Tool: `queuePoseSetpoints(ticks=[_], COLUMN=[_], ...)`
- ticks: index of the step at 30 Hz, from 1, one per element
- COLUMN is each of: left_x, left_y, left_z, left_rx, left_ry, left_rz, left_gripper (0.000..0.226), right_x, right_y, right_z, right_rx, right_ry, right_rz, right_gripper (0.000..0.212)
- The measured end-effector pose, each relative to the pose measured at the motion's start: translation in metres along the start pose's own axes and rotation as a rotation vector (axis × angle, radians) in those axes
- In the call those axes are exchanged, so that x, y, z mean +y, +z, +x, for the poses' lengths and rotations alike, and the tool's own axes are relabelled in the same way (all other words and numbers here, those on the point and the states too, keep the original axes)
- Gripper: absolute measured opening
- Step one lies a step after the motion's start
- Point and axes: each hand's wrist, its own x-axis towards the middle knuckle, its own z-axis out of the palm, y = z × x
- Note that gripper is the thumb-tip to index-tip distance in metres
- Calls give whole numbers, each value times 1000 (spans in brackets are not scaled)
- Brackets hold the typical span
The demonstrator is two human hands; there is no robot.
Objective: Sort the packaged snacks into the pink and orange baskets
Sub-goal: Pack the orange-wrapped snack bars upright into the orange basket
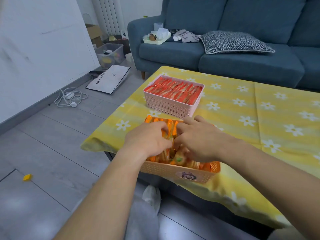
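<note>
A person's two bare forearms reach forward over a counter covered in a yellow daisy-print cloth. Both hands are sunk in the orange basket at the counter's near corner. The left hand curls its fingers over the tops of upright orange packets, grasping them. The right hand sits just beside it, its fingers bent down among the same packets. Whether they hold one cannot be told, as the fingertips are hidden. More orange packets lie under both palms. Just beyond the fingers, apart from the orange basket, stands the pink basket, packed with rows of red packets. Farther beyond is a blue sofa.
</note>
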Motion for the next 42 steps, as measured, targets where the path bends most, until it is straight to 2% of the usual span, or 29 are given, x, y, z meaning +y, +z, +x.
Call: queuePoseSetpoints(ticks=[2, 7, 10, 13, 15, 17, 19, 22, 25, 27, 29, 30, 32, 34, 36, 38, 42], left_x=[2, 8, 16, 23, 21, 11, 4, 4, 4, 2, 1, 1, 0, 0, 0, 1, 3], left_y=[1, 15, 25, 28, 25, 19, 12, 8, 18, 22, 22, 21, 17, 14, 11, 8, 4], left_z=[0, 3, 8, 11, 11, 13, 12, 9, 15, 20, 24, 25, 25, 25, 25, 24, 23], left_rx=[-12, -115, -93, -56, -88, -194, -269, -255, -203, -154, -70, -20, 60, 109, 179, 239, 267], left_ry=[-9, -16, -25, -20, -1, 56, 128, 135, 155, 162, 149, 126, 60, 0, -46, -73, -124], left_rz=[26, 144, 242, 305, 279, 154, -69, -425, -408, -396, -474, -525, -638, -783, -910, -982, -1076], left_gripper=[47, 47, 48, 43, 44, 53, 60, 63, 61, 59, 51, 46, 40, 41, 38, 33, 29], right_x=[0, 10, 14, 17, 22, 27, 29, 23, 17, 18, 20, 20, 17, 11, 6, 7, 14], right_y=[-1, 3, 4, 8, 12, 16, 18, 24, 27, 28, 27, 26, 23, 25, 29, 29, 25], right_z=[-2, -7, -10, -11, -14, -17, -18, -13, -7, -9, -17, -23, -32, -36, -36, -36, -33], right_rx=[-10, -58, -51, -20, 43, 118, 201, 269, 292, 373, 459, 461, 350, 196, 118, 126, 250], right_ry=[-20, 39, 64, 91, 142, 206, 247, 231, 235, 305, 413, 464, 525, 508, 474, 452, 394], right_rz=[16, 240, 334, 401, 473, 573, 668, 707, 742, 763, 683, 627, 534, 429, 357, 384, 499], right_gripper=[35, 41, 45, 47, 48, 49, 46, 44, 43, 42, 34, 29, 26, 36, 39, 30, 8])
